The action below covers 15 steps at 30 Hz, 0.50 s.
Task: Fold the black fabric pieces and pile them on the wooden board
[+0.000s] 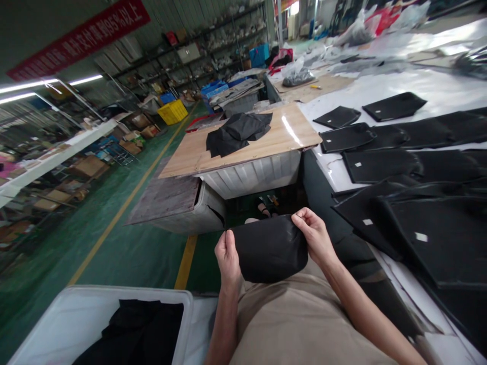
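A black piece of thin, leather-like material (268, 249) is stretched between my two hands in front of my lap. My left hand (229, 256) pinches its upper left corner between thumb and fingers. At the upper right corner, my right hand (314, 235) grips it the same way. The piece hangs with a rounded lower edge; whether it is a pouch or a single sheet I cannot tell. To my right, several flat black pieces with small white labels (429, 238) lie overlapping on the white-covered table (331, 170).
A white bin (190, 324) with black material (140, 329) stands at lower left. Ahead, a wooden board (182, 157) on a white tub (251, 175) carries a black pile (238, 133). A yellow crate (173, 111) sits on the green floor further back, near shelving.
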Motion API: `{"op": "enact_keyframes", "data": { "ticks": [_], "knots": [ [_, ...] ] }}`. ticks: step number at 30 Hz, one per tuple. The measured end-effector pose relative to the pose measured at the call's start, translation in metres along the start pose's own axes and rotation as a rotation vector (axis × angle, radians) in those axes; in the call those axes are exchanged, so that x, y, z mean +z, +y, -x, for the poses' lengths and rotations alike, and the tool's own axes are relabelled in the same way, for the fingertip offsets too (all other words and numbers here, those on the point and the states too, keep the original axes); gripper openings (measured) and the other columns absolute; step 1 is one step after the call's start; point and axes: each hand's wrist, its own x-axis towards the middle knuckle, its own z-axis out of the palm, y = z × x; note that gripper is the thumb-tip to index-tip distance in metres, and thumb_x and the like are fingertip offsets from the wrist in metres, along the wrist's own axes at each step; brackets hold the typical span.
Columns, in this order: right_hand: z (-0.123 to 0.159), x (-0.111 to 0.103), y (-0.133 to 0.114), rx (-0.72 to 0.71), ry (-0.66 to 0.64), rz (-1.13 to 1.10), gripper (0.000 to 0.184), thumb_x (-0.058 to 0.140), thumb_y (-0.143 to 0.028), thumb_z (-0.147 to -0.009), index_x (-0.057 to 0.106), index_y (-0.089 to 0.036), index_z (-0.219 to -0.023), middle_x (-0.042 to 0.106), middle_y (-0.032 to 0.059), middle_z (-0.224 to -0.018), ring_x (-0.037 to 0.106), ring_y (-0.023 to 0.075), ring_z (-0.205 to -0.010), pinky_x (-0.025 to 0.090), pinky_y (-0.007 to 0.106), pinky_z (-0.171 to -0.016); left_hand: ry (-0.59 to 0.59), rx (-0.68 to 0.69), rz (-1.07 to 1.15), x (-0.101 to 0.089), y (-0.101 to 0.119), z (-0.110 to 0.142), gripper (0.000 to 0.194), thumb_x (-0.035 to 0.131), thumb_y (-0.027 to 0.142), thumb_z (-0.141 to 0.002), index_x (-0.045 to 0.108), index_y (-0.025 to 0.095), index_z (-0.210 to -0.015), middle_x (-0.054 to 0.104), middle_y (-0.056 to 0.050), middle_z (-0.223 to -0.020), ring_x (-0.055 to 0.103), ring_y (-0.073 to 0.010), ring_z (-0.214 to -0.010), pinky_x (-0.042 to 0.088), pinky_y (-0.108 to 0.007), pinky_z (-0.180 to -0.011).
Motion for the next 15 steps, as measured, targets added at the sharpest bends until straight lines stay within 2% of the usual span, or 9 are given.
{"op": "enact_keyframes", "data": {
  "ticks": [8,15],
  "knots": [
    [-0.002,0.002,-0.003,-0.034,0.012,0.031,0.034,0.077,-0.047,-0.075,0.054,-0.022,-0.074,0.052,-0.0035,-0.063,0.044,0.0113,-0.054,0.037,0.023,-0.05,0.06,0.068,-0.025,0.003,0.008,-0.006,0.046,0.052,0.055,-0.089,0.04,0.019,-0.063,0.033,0.004,-0.065,0.031,-0.0114,-0.062,0.031,-0.023,-0.059],
    [-0.017,0.007,0.0,-0.068,0.03,0.088,0.033,0.074,-0.045,-0.079,0.052,-0.022,-0.072,0.051,-0.0027,-0.066,0.042,0.012,-0.056,0.035,0.024,-0.051,0.09,0.013,-0.01,0.008,-0.005,-0.023,0.043,0.055,0.055,-0.087,0.047,0.018,-0.066,0.036,0.004,-0.067,0.034,-0.0112,-0.064,0.035,-0.023,-0.063]
  ]
}}
